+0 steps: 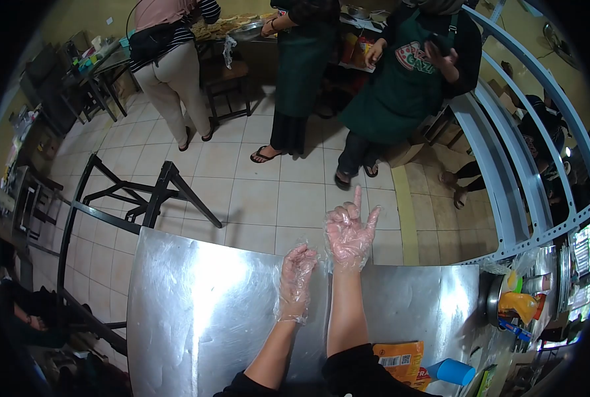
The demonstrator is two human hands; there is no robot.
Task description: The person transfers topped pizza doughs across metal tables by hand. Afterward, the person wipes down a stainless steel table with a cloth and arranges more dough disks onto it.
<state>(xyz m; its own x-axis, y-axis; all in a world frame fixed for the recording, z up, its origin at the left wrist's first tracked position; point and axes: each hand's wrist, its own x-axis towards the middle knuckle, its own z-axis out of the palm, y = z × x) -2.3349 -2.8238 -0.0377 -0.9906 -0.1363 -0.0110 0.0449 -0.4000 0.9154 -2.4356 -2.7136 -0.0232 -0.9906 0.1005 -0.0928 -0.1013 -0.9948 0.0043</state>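
Plastic gloves (pixel 294 292), see-through and crinkled, cover both hands, so gloving looks complete; no handling beyond that shows. The right hand (pixel 349 235) has its index finger and thumb stretched out and the others folded, grasping nothing; in view it lies across the far edge of the metal table (pixel 169 304). Beside it, the left hand (pixel 297 274) is over the table near that edge, fingers curled; whether it pinches anything I cannot tell. Well apart from both, at the table's near right part, are an orange packet (pixel 401 360) and a blue cup (pixel 450 372), neither being touched. Past the table's right end stands a blue-grey rack (pixel 497 178); off its far left corner, a black frame (pixel 159 195). Beyond the far edge are three people, two in green aprons (pixel 384 106).
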